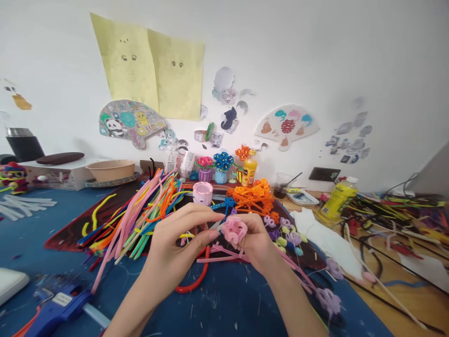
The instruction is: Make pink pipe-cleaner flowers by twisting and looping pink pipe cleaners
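Near the middle of the head view, my right hand (257, 241) is closed on a pink fuzzy pipe-cleaner flower (234, 231), its looped petals facing me. My left hand (180, 236) comes in from the left, thumb and fingers pinched close to the flower's left side. A small pale piece shows between those fingertips, too slight to name. Below the hands lie loose pink pipe cleaners (224, 256) and a red curved loop (196, 283), partly hidden by my left hand. Behind them stands a small pink pot (202, 193).
A bundle of coloured pipe cleaners (140, 217) lies left, orange pipe-cleaner pieces (254, 196) behind right. Lilac flowers (329, 300) sit at right. A blue glue gun (59, 304) rests front left. Finished potted flowers (221, 164) and a yellow bottle (339, 197) stand farther back.
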### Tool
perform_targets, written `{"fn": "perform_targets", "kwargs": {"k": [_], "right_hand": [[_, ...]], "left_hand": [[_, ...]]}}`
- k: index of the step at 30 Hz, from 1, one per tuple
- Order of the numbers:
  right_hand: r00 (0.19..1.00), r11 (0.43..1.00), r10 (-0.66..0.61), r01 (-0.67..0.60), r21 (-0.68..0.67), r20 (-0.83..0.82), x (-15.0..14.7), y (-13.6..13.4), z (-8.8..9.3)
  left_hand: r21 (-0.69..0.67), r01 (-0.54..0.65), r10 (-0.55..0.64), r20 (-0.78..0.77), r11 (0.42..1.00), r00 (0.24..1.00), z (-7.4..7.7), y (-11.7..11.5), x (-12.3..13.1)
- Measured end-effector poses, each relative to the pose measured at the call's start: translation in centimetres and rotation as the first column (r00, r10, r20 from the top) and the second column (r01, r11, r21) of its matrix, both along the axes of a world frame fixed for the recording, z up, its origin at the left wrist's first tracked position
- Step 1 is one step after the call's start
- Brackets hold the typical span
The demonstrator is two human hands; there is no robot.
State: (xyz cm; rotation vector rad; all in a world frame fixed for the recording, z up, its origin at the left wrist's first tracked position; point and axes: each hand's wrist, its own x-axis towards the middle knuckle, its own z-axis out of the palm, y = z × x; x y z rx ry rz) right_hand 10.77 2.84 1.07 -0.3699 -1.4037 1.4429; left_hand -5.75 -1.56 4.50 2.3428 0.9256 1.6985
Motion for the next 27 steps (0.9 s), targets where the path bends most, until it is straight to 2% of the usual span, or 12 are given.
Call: {"fn": "perform_targets", "kwargs": {"k": [6,9,13,18,21,25,27], "right_hand": [[0.999,0.998,-0.052,0.052,-0.024,0.006,0.1,-0.1,-0.2],[0.997,0.999,-0.038,0.038,-0.002,0.071,0.4,-0.1,-0.4],[0.983,1.0,0.005,-0.008,0.019,0.183,0.9,-0.1,-0.5],[0.973,0.999,0.038,-0.042,0.012,0.229,1.0,-0.4,-0.5],[0.973,0.996,-0.018,-0.001,0.085,0.23,0.9,-0.4,-0.1],[0.974,0.975,-0.113,0.071,0.212,0.195,0.4,-0.6,1.0],[0.966,0.958,-0.185,0.137,0.254,0.178,0.1,-0.7,1.3]], "left_hand": [[-0.159,0.153,-0.161,-0.041,0.975,0.986,0.3,0.0,0.1],[-0.163,0.207,-0.218,-0.05,0.965,0.975,0.4,-0.1,0.1],[-0.165,0.188,-0.203,-0.082,0.968,0.976,0.5,-0.1,0.2],[-0.208,0.187,-0.216,-0.126,0.96,0.968,0.5,-0.4,0.3],[-0.216,0.147,-0.172,-0.102,0.965,0.98,0.4,-0.5,0.2],[-0.148,-0.001,0.007,0.041,0.989,0.999,0.0,-0.3,0.1],[-0.114,-0.048,0.055,0.061,0.992,0.997,-0.2,-0.1,0.0]]}}
